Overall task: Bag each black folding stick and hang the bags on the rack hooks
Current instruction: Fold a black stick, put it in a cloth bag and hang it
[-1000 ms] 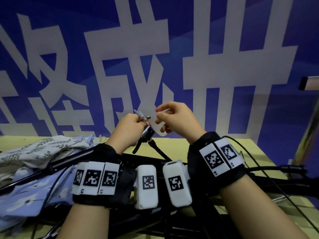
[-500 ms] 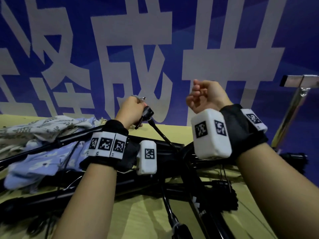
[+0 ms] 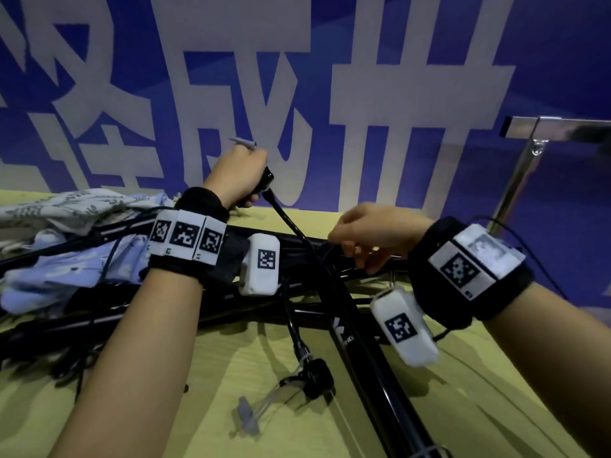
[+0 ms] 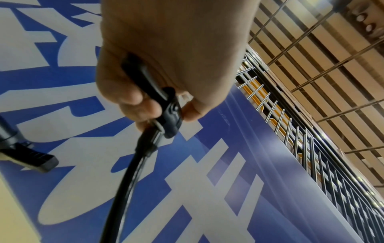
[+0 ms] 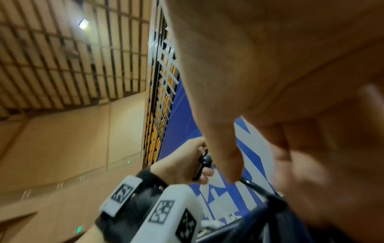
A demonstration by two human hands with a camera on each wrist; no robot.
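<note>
Stick [image 3: 330,292] lifted by its top end in my left hand [image 3: 236,175], my grip closed round it near the tabletop's [image 3: 165,408] far edge; my right hand [image 3: 370,238] hovers loosely curled, holding nothing. Left-wrist view: my fingers [image 4: 133,97] pinch only the clip, so it could slip or snag the pile. Right-wrist view: blurred.

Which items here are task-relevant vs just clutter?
In play:
- left hand gripping the black stick
- right hand over the stick pile
- cloth bags
- metal rack

Lying about:
- blue banner
- table
</note>
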